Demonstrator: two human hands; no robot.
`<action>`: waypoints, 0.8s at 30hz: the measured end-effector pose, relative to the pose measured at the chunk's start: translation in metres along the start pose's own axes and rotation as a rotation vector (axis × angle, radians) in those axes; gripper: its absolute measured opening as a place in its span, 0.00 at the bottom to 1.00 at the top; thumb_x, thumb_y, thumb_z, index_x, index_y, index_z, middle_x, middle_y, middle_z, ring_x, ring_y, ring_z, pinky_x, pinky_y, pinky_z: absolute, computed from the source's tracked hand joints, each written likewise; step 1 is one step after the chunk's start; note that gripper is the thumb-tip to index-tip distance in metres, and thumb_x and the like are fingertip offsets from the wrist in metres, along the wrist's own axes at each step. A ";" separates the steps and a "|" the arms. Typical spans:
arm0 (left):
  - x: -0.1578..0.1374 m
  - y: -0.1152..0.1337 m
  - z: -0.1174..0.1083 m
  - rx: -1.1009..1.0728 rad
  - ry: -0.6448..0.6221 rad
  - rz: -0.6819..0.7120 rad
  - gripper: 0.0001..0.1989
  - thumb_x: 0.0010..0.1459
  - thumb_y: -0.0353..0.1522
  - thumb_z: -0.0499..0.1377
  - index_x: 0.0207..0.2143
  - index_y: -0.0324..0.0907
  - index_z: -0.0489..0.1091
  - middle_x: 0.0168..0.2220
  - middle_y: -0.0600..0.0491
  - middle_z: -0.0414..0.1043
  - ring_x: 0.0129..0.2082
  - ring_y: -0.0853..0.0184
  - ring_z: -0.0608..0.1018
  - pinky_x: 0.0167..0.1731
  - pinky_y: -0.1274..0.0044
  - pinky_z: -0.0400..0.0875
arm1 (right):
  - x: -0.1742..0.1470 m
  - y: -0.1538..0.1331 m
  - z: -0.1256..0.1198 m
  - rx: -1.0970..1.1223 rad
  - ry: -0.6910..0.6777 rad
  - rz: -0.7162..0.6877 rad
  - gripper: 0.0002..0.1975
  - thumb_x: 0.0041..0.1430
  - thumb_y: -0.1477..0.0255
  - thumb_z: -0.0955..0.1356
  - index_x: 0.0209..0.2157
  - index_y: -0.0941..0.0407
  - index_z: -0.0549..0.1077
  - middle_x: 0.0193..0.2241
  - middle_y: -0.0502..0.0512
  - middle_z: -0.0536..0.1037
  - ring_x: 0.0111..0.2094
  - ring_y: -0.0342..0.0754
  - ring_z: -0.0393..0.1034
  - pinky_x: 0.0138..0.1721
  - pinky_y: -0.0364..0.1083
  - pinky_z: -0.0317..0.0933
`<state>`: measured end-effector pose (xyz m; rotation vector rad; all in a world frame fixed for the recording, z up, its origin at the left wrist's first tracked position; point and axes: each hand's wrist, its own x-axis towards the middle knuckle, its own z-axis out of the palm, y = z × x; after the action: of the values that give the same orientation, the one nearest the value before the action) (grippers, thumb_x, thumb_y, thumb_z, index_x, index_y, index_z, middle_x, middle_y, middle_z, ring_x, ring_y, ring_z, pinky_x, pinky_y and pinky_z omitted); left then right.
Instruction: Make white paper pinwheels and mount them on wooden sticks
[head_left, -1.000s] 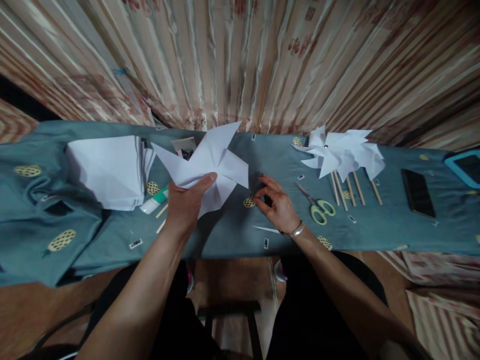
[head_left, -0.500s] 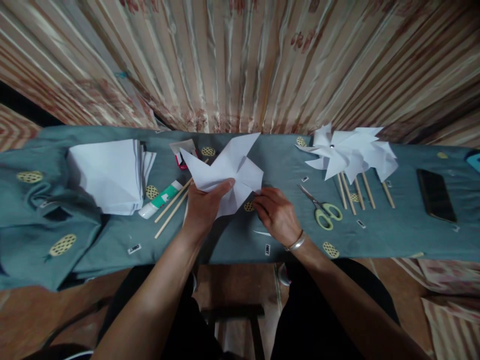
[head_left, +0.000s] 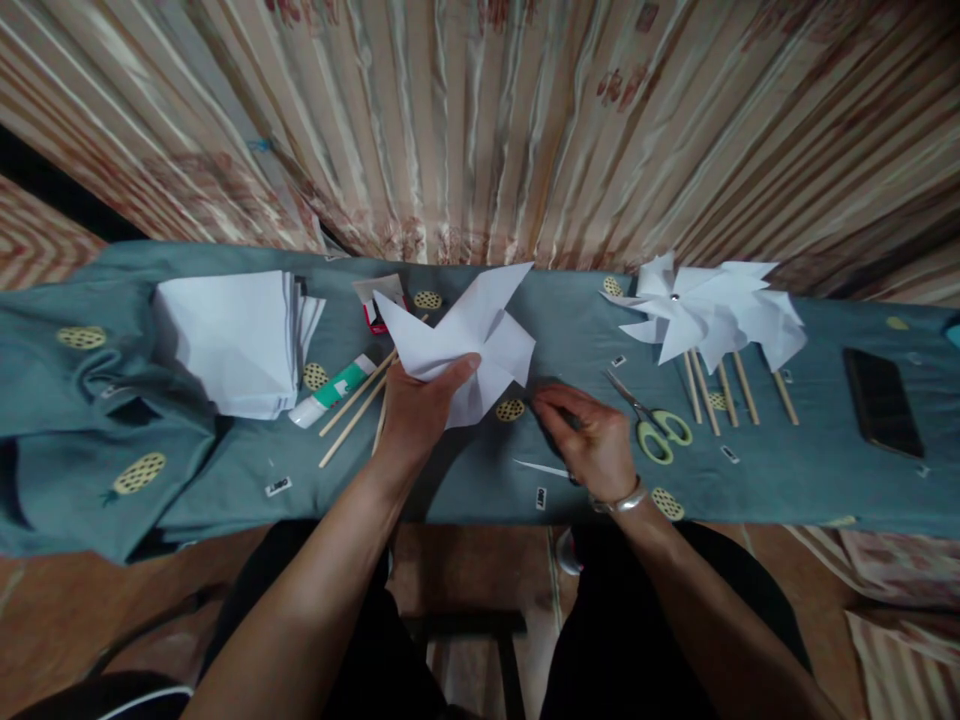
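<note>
A white paper pinwheel [head_left: 487,335] is in my left hand [head_left: 420,405], its thumb pressed on the centre and the other fingers hidden beneath. To the right, my right hand [head_left: 589,435] is apart from the pinwheel, low over the cloth. Its thumb and fingertips are pinched together; what they hold, if anything, is too small to make out. Partly under that hand lies a thin pointed metal tool [head_left: 541,467], its other end hidden. Scissors with green handles [head_left: 654,425] rest just right of my right hand.
On the green cloth [head_left: 465,490] at left are a stack of white paper [head_left: 225,345], a green-and-white tube [head_left: 332,391], wooden sticks [head_left: 352,420] and a small red-and-white box [head_left: 379,303]. Several pinwheels on sticks [head_left: 705,312] and a phone [head_left: 883,400] lie at right. A curtain [head_left: 480,130] hangs behind.
My right hand has moved off the pinwheel's edge, right and slightly down, uncovering more of the pointed tool. My left hand still holds the pinwheel. The whole view has shifted slightly.
</note>
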<state>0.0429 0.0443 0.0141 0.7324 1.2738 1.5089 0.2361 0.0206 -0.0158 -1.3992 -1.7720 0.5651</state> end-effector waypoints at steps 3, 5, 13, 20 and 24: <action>-0.001 -0.002 0.001 0.010 -0.001 0.019 0.13 0.40 0.32 0.72 0.31 0.41 0.79 0.32 0.52 0.82 0.33 0.62 0.82 0.34 0.74 0.77 | 0.005 -0.009 -0.012 0.275 0.062 0.285 0.04 0.53 0.67 0.74 0.31 0.51 0.81 0.29 0.51 0.84 0.30 0.50 0.79 0.35 0.50 0.75; -0.003 -0.003 0.003 0.018 -0.012 -0.003 0.11 0.39 0.31 0.73 0.29 0.41 0.79 0.31 0.52 0.81 0.31 0.62 0.82 0.32 0.74 0.77 | 0.008 -0.019 -0.017 0.489 0.024 0.384 0.07 0.49 0.65 0.76 0.29 0.53 0.81 0.26 0.50 0.83 0.28 0.48 0.79 0.31 0.47 0.75; -0.018 -0.007 0.013 0.067 -0.125 -0.037 0.09 0.38 0.30 0.72 0.26 0.39 0.78 0.27 0.51 0.80 0.28 0.61 0.81 0.29 0.74 0.77 | 0.009 -0.048 -0.010 0.632 -0.072 0.280 0.03 0.50 0.71 0.75 0.28 0.52 0.79 0.26 0.47 0.82 0.28 0.44 0.76 0.34 0.45 0.73; -0.020 -0.016 0.011 0.086 -0.200 0.028 0.06 0.43 0.30 0.70 0.26 0.39 0.79 0.26 0.53 0.81 0.25 0.67 0.78 0.26 0.78 0.74 | 0.004 -0.050 -0.012 0.175 -0.013 -0.002 0.05 0.60 0.74 0.69 0.34 0.51 0.78 0.35 0.49 0.82 0.39 0.48 0.75 0.44 0.50 0.69; -0.021 -0.015 0.012 0.102 -0.198 0.026 0.05 0.42 0.30 0.71 0.24 0.39 0.78 0.24 0.53 0.79 0.23 0.67 0.77 0.23 0.78 0.72 | 0.003 -0.055 -0.013 0.066 0.021 -0.087 0.05 0.62 0.74 0.68 0.35 0.50 0.77 0.40 0.51 0.81 0.44 0.50 0.74 0.50 0.54 0.68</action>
<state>0.0655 0.0280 0.0061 0.9438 1.2018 1.3625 0.2140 0.0056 0.0338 -1.2724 -1.7718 0.5555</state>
